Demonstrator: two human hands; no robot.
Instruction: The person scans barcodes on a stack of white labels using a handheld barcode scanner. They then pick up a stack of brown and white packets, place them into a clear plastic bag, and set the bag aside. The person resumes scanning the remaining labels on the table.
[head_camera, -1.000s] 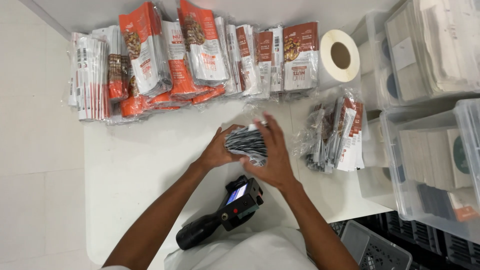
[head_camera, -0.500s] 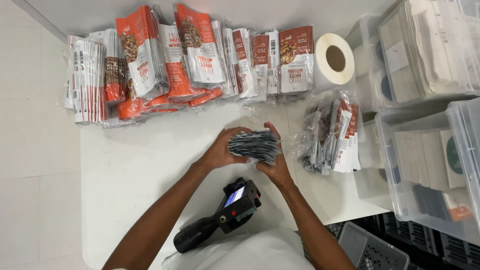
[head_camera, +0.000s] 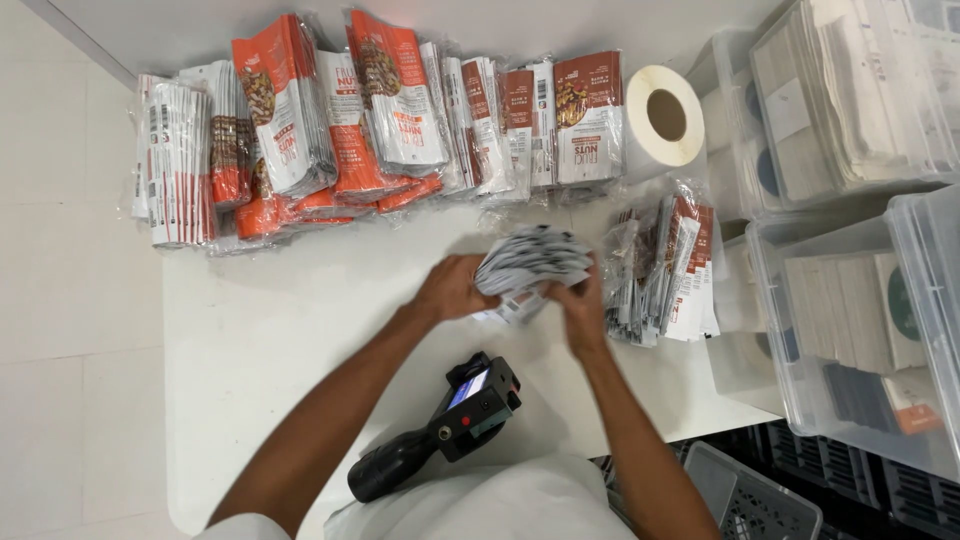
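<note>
Two bare hands meet over the middle of a white table (head_camera: 260, 340), seen from above. The left hand (head_camera: 452, 288) and the right hand (head_camera: 580, 305) are both closed around a fanned stack of flat pouches (head_camera: 530, 262), gripping it from either side near its lower edge, with the stack tilted and spread above the fingers. Just right of the right hand lies a clear-wrapped bundle of pouches (head_camera: 668, 268), resting on the table. Nearer the person, below the hands, a black handheld printer (head_camera: 440, 432) with a small lit screen lies on its side. Along the far edge of the table stands a long row of orange and white snack pouches (head_camera: 360, 110) in plastic-wrapped bundles, with a white label roll (head_camera: 662, 118) at its right end. Clear plastic bins (head_camera: 850, 290) holding stacked flat packets sit at the right.
</note>
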